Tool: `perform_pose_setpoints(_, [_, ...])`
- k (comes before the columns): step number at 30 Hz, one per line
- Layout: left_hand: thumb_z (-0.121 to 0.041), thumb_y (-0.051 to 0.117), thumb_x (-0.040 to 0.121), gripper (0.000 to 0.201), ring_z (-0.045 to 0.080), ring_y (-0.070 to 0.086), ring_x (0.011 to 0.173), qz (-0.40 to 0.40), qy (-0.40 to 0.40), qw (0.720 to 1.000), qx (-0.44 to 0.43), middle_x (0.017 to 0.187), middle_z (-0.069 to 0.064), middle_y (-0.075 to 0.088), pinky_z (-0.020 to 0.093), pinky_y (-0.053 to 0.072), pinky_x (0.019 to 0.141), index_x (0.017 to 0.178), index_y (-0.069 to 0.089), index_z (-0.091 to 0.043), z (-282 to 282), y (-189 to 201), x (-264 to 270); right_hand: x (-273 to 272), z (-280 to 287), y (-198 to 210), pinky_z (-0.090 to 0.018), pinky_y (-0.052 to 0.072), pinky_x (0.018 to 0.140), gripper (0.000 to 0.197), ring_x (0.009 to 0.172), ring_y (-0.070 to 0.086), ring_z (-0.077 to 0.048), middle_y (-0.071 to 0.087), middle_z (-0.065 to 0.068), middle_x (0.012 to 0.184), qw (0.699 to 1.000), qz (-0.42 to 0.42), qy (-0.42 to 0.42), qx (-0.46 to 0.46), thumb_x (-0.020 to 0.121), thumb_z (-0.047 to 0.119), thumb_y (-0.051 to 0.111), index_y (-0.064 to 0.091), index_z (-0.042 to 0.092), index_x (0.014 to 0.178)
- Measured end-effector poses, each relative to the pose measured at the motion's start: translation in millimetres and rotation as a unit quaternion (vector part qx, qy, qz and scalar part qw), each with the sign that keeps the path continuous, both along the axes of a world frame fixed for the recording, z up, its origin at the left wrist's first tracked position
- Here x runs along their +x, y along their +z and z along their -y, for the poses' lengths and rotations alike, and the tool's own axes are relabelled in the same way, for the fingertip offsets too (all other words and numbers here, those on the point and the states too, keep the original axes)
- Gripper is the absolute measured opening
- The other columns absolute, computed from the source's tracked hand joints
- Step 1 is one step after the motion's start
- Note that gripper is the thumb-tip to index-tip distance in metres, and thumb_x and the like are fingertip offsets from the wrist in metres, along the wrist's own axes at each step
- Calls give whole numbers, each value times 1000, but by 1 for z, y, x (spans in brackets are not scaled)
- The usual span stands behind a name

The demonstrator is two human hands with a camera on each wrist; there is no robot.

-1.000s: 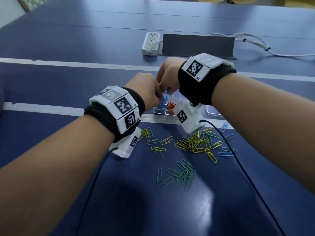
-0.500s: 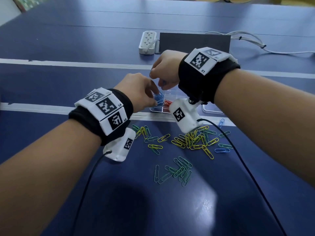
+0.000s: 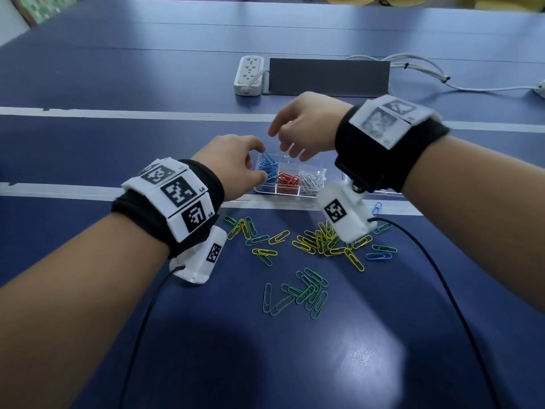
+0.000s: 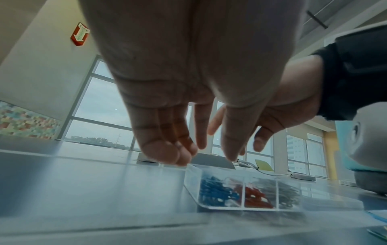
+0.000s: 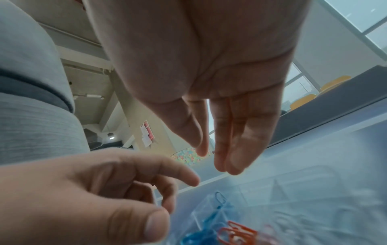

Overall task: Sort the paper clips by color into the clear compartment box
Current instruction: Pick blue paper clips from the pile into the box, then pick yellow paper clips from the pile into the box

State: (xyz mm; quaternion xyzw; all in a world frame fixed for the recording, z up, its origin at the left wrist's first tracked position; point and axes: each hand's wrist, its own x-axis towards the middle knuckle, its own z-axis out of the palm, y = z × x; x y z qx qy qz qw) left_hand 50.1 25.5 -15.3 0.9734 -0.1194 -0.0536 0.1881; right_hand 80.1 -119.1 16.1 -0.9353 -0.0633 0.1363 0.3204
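The clear compartment box [image 3: 290, 192] lies on the blue table, with blue clips [image 3: 269, 170], red clips [image 3: 287, 180] and silver clips [image 3: 311, 180] in three cells. My left hand [image 3: 261, 163] sits at the box's left end beside the blue cell, fingers loosely bent and holding nothing; in the left wrist view the left hand [image 4: 207, 152] hangs empty above the box [image 4: 192, 172]. My right hand [image 3: 287, 144] hovers over the box with relaxed, empty fingers [image 5: 230, 162]. One blue clip [image 5: 220, 198] stands upright in its cell, apart from the fingers.
Several loose yellow and green clips [image 3: 321, 242] lie in front of the box, with a green bunch [image 3: 303, 290] nearer me and single blue clips [image 3: 379, 256] at the right. A power strip [image 3: 249, 75], a dark panel [image 3: 328, 76] and cables [image 3: 427, 75] lie behind.
My hands were bunched together over the box with fingers pinched. They have parted: the right hand rose to the right and opened, the left dropped beside the blue cell and loosened.
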Motion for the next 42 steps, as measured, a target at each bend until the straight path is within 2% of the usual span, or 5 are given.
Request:
perform_pose_setpoints(8, [-27, 61, 81, 16, 15, 46, 72, 43, -133, 990, 22, 60, -13, 45, 23, 37, 69, 91, 71, -21, 38, 4, -12, -44, 53, -5, -25, 50, 73, 12, 53, 51, -1, 57, 11, 62, 986, 45, 49, -156, 81, 20, 60, 69, 26, 85])
perform_pose_setpoints(15, [-30, 64, 82, 19, 13, 48, 73, -10, -266, 961, 70, 63, -10, 49, 22, 41, 72, 98, 72, -25, 83, -2, -26, -73, 87, -14, -25, 48, 77, 24, 74, 58, -16, 59, 13, 68, 960, 12, 81, -267, 79, 10, 59, 73, 27, 88])
perform_pose_setpoints(20, [-29, 70, 78, 20, 14, 50, 75, -37, -270, 956, 112, 61, -12, 48, 25, 45, 74, 98, 73, -27, 93, -4, -29, -81, 101, -25, -26, 47, 83, 28, 83, 54, -17, 70, 4, 93, 952, 31, 96, -289, 79, 7, 60, 71, 24, 99])
perform_pose_setpoints(28, [-26, 71, 77, 13, 15, 51, 72, -60, -260, 953, 143, 62, -11, 50, 23, 44, 70, 90, 71, -22, 88, -3, -30, -92, 107, -25, -23, 33, 72, 27, 69, 37, -16, 39, 15, 62, 959, 44, 93, -265, 82, 9, 50, 69, 20, 97])
perform_pose_setpoints(42, [-15, 64, 71, 7, 8, 53, 58, -63, -206, 976, 26, 59, -8, 56, 26, 47, 65, 70, 59, -20, 67, 14, -32, -123, 94, -30, -28, 47, 73, 12, 81, 48, -13, 62, 3, 95, 941, 2, 183, -285, 76, 28, 69, 71, 25, 88])
